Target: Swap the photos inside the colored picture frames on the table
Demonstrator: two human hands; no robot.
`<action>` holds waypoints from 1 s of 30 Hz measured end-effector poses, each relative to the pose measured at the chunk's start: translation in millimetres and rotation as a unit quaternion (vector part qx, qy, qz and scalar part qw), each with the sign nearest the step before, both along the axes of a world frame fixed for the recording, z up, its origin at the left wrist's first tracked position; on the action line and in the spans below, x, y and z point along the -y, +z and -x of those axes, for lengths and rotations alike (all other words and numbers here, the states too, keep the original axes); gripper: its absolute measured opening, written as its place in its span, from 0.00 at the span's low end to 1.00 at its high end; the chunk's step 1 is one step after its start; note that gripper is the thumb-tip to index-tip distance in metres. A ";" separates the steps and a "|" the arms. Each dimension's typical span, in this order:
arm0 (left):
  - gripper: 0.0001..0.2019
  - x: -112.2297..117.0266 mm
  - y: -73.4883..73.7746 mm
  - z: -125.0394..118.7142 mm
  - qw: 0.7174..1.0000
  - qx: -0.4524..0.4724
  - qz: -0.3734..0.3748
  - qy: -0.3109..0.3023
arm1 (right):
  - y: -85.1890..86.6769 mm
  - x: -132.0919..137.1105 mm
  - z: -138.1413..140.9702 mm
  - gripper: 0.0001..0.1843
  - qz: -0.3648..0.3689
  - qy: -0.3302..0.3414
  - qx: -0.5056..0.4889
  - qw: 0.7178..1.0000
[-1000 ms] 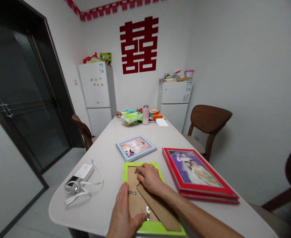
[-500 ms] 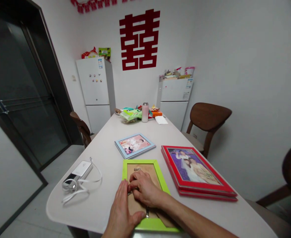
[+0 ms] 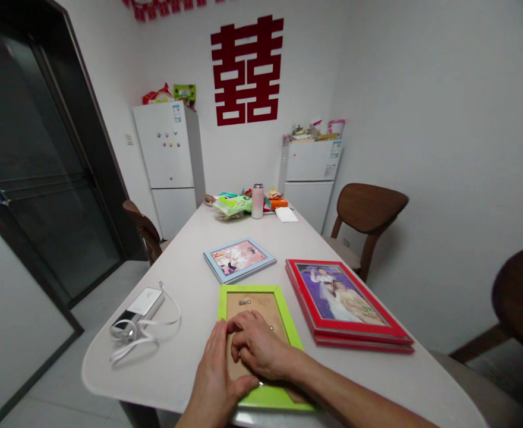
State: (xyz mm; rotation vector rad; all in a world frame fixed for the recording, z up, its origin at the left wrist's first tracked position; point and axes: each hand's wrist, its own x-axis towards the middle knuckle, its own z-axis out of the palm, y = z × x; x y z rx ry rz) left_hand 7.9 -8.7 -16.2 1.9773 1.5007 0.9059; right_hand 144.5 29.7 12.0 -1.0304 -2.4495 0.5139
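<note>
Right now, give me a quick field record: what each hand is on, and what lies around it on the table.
left hand: flat on the back of the green frame, near edge
right hand: on the brown backing board, fingers bent
green frame: face down on the white table
right of it: stack of red frames
beyond it: blue frame, photo up
left: power bank with cable

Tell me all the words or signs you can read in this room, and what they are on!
"囍": big red paper double-happiness sign on the white wall.
Stickers on the tall white fridge: too small to read.
Labels on the short white fridge: too small to read.
Green snack packet on the white table: print blurred.
Lime-green picture frame, lying face down under both hands: no text visible.
</note>
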 end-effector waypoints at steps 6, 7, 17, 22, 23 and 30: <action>0.40 2.8 1.7 1.7 0.999 -0.010 0.029 0.016 | 7.8 -2.6 -22.2 0.22 0.050 -0.025 -0.050 0.997; 0.40 2.9 0.6 2.2 0.999 -0.009 0.026 0.017 | 10.4 -0.6 -29.0 0.21 0.065 -0.018 -0.040 0.997; 0.30 0.1 -12.8 3.8 0.997 -0.070 -0.045 0.004 | 11.1 22.4 -44.0 0.08 0.067 0.033 0.031 0.997; 0.29 0.1 -10.9 3.5 0.995 -0.092 -0.040 0.001 | 8.3 24.4 -33.7 0.05 0.030 -0.037 0.003 0.999; 0.29 0.3 -10.5 3.6 0.995 -0.093 -0.038 0.003 | 8.0 24.9 -32.7 0.05 0.024 -0.044 -0.002 0.999; 0.28 -2.3 -13.1 -2.0 0.998 -0.044 -0.040 0.029 | 5.0 28.8 -42.4 0.21 0.024 -0.178 0.002 0.984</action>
